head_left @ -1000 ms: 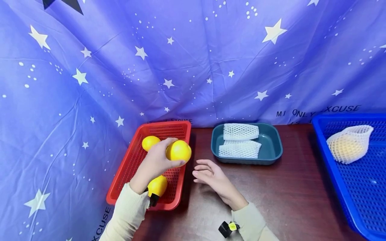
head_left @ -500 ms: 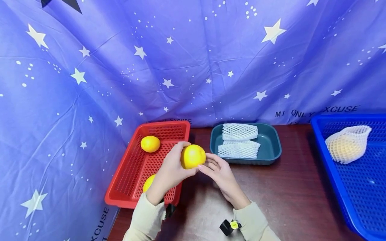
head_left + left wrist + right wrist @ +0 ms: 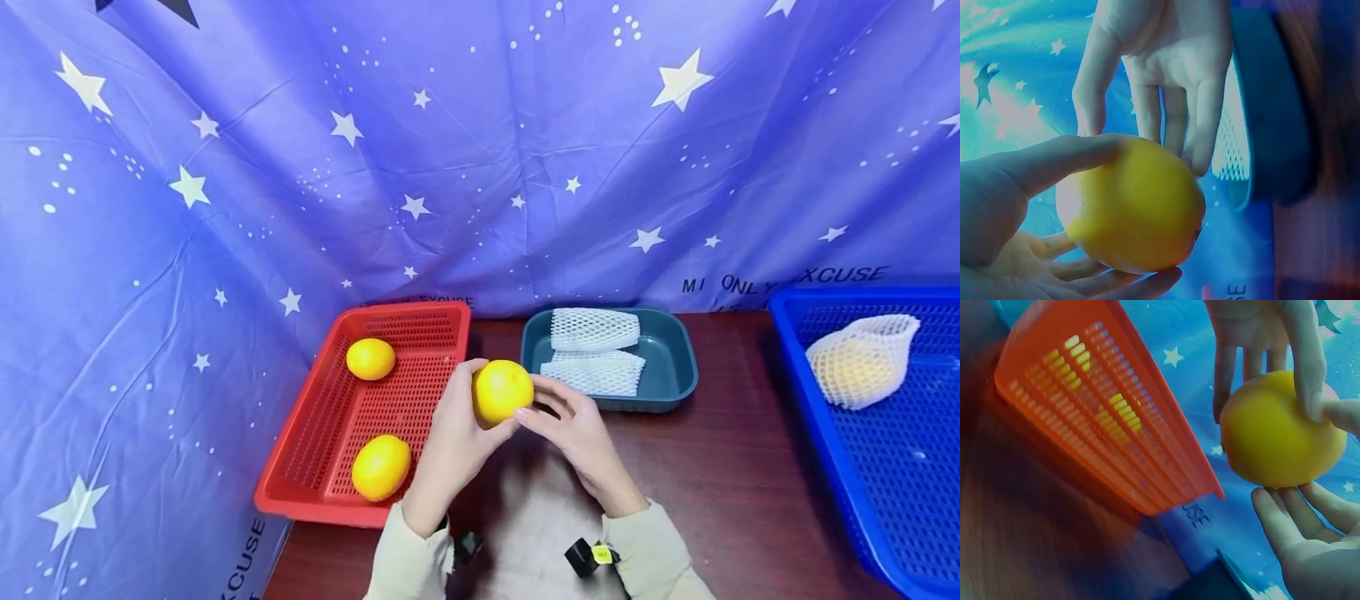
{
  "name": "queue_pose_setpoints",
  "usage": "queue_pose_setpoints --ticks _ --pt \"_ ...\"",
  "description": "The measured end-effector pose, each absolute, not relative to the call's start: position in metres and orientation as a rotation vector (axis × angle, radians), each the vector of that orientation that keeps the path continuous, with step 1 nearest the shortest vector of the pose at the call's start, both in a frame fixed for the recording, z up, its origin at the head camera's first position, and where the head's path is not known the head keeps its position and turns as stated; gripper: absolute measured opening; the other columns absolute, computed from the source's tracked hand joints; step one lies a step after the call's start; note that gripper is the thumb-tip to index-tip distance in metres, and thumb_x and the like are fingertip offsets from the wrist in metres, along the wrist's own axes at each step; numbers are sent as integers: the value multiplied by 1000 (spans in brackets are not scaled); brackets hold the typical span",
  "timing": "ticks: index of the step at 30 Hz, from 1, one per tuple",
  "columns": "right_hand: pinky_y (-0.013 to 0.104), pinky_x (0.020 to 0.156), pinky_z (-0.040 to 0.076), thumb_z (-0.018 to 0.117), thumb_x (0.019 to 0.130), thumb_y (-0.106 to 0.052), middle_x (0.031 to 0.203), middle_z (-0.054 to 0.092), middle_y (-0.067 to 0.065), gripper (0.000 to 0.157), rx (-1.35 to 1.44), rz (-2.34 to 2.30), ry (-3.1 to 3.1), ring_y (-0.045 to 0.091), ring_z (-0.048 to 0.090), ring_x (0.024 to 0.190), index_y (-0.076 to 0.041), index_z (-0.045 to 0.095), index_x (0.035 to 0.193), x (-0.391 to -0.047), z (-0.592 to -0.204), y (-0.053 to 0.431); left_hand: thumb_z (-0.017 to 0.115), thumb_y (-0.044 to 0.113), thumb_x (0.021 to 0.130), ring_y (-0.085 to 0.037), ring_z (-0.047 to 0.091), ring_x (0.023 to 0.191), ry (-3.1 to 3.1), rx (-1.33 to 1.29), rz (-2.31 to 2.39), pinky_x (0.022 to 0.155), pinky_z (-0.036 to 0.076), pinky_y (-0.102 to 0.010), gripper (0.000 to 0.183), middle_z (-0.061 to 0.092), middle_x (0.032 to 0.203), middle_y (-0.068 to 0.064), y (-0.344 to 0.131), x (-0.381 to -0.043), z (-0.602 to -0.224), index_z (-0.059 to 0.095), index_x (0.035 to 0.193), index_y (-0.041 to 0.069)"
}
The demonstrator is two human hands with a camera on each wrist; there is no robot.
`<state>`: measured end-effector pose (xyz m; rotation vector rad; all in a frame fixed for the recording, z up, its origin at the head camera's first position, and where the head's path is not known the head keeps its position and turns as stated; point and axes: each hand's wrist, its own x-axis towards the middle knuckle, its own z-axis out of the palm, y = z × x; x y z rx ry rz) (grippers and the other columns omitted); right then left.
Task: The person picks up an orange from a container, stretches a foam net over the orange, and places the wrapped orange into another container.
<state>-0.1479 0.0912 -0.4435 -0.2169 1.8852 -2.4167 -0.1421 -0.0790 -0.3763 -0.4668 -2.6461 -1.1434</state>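
Observation:
My left hand (image 3: 459,421) grips a yellow-orange orange (image 3: 504,392) over the table, thumb on one side and fingers curled beneath it, as the left wrist view shows. From the other side my right hand (image 3: 581,433) reaches the same orange (image 3: 1282,431), its thumb and fingertips touching the skin in a loose pinch. Two more oranges lie in the red basket (image 3: 270,492): one orange (image 3: 371,359) at the back, one orange (image 3: 381,467) nearer the front. White foam net sleeves (image 3: 596,329) lie flat in a dark teal tray (image 3: 671,379) behind my right hand.
On the right stands a blue basket (image 3: 832,467) containing a fruit in a white foam net (image 3: 862,362). A blue star-patterned cloth (image 3: 480,167) hangs behind and to the left. Everything stands on a dark reddish-brown table (image 3: 720,467).
The left hand has carried the orange rightward from above the red basket to the right hand. The right hand has shifted slightly right, and its fingers have come against the orange.

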Motion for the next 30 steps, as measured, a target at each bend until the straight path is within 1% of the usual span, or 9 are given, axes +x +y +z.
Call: queue_pose_setpoints --ticks 3,7,11,14,18,20,24,27,30 --pt "23 93 53 73 89 -10 140 53 15 55 -211 -2383 1950 15 60 117 -2 51 139 -147 -443 102 87 21 75 -25 58 109 -2625 -447 -1216 97 51 -43 73 58 125 -12 -72 -142 -384 47 134 5" --pt "23 93 53 74 88 -10 139 54 15 55 -197 -2349 1996 12 61 117 -1 52 139 -144 -444 116 86 26 76 -22 57 107 -2610 -443 -1290 92 51 -38 71 57 124 -10 -62 -141 -395 46 132 6" --pt "24 94 53 74 88 -9 140 53 17 55 -262 -2301 2007 17 61 119 0 52 138 -140 -446 125 88 23 74 -22 56 106 -2576 -435 -1408 88 50 -36 72 56 123 -10 -57 -138 -404 46 129 5" --pt "24 94 52 75 87 -8 139 54 18 54 -327 -2250 2050 19 62 118 0 54 136 -137 -445 133 89 22 71 -23 55 108 -2569 -455 -1459 91 48 -36 74 55 123 -10 -54 -136 -409 47 129 4" --pt "23 93 53 78 85 -9 134 57 19 55 -380 -2158 2157 17 64 114 0 54 134 -134 -446 145 89 25 70 -22 54 110 -2603 -487 -1465 94 47 -37 76 53 124 -9 -49 -135 -416 47 132 8" --pt "24 93 53 78 85 -10 132 58 19 55 -398 -2112 2209 17 64 113 0 54 133 -134 -447 150 90 25 70 -20 53 111 -2618 -493 -1505 93 48 -36 77 52 125 -7 -47 -136 -421 47 133 11" --pt "25 93 53 79 85 -12 130 59 19 54 -429 -2030 2270 16 64 112 -1 54 132 -134 -451 160 90 24 70 -20 52 113 -2629 -500 -1600 95 47 -36 75 50 126 -6 -42 -138 -429 48 131 14" --pt "27 93 54 78 86 -12 129 59 20 53 -444 -1981 2289 17 65 111 0 54 132 -134 -453 168 91 24 70 -21 53 113 -2627 -523 -1626 96 45 -38 73 51 125 -6 -36 -140 -434 49 129 14" --pt "27 90 55 78 86 -12 127 59 21 52 -422 -1929 2297 21 65 110 2 54 130 -133 -452 177 91 23 70 -20 53 112 -2638 -552 -1628 95 45 -36 72 51 124 -6 -30 -141 -439 49 128 13"
